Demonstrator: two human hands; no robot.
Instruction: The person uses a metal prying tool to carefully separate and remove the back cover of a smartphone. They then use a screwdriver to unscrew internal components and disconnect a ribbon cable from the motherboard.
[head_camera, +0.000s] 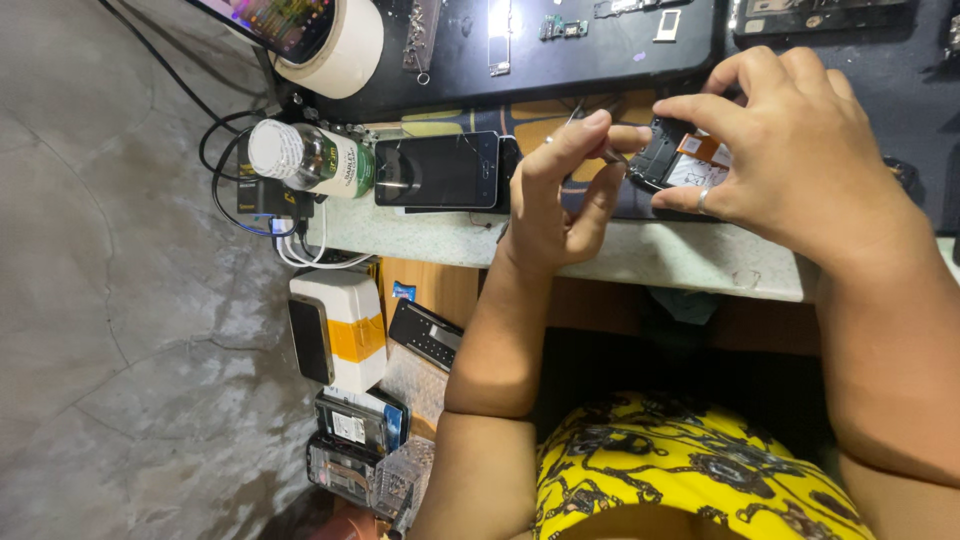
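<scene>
Your workbench (560, 245) runs across the upper half of the view, a pale slab edge with a dark mat (600, 40) lying on it toward twelve o'clock. At eleven o'clock a wide roll of cream tape (350, 50) sits on the mat's corner with a lit phone (275, 20) leaning over it.

Your right hand (790, 140), at one o'clock, is cupped over an opened phone (680, 160), fingers curled round its far edge and thumb under its near edge; it is clamped on that phone, which lies on the bench just right of centre, its inner parts and an orange patch showing. Your left hand (560, 190), at twelve o'clock just left of the other, is pinched closed on a thin metal tool (600, 150), whose tip reaches the phone's left end. The two hands are close together, nearly touching over the phone.

At eleven o'clock from your left hand, a dark phone with a cracked screen (437, 170) lies flat on the bench. Just left of it a clear bottle with a white cap (310, 155) lies on its side.

Below the bench, at eight o'clock, a white box with an orange band (345, 330) sits among a pile of old handsets (355, 445). Black and white cables (290, 240) trail off the bench's left end.
</scene>
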